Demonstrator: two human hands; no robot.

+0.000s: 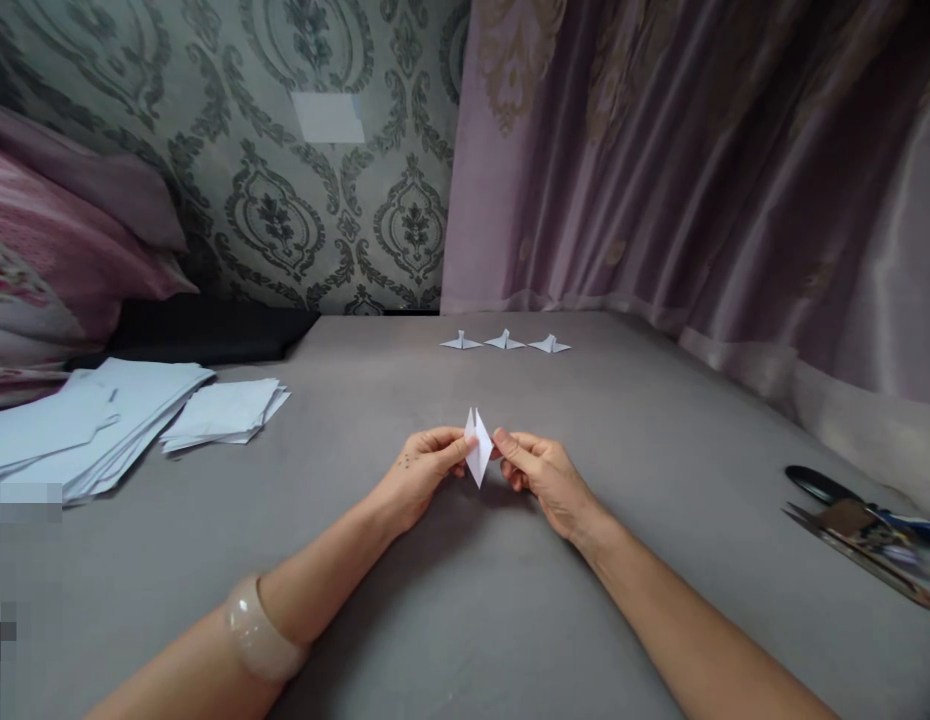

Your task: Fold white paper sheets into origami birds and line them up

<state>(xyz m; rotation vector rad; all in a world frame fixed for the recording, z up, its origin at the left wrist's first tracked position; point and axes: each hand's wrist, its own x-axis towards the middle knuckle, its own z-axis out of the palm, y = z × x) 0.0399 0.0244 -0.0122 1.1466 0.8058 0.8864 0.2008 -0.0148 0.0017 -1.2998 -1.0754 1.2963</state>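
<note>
A small white folded paper diamond (479, 458), split at its top point, is held upright above the grey surface. My left hand (427, 462) pinches it from the left, the thumb lying across its front face. At the paper's right corner, my right hand (541, 470) is closed with thumb and forefinger together at the edge; the other fingers curl underneath. Further back, three folded paper cranes (505, 340) with spread wings stand in a row.
On the left lie a stack of small paper squares (221, 412) and a pile of larger white sheets (146, 400). Behind them is a folded black cloth (210, 330). Scissors or similar pointed tools (859, 550) lie at the right edge. A curtain (570, 200) hangs along the back and right.
</note>
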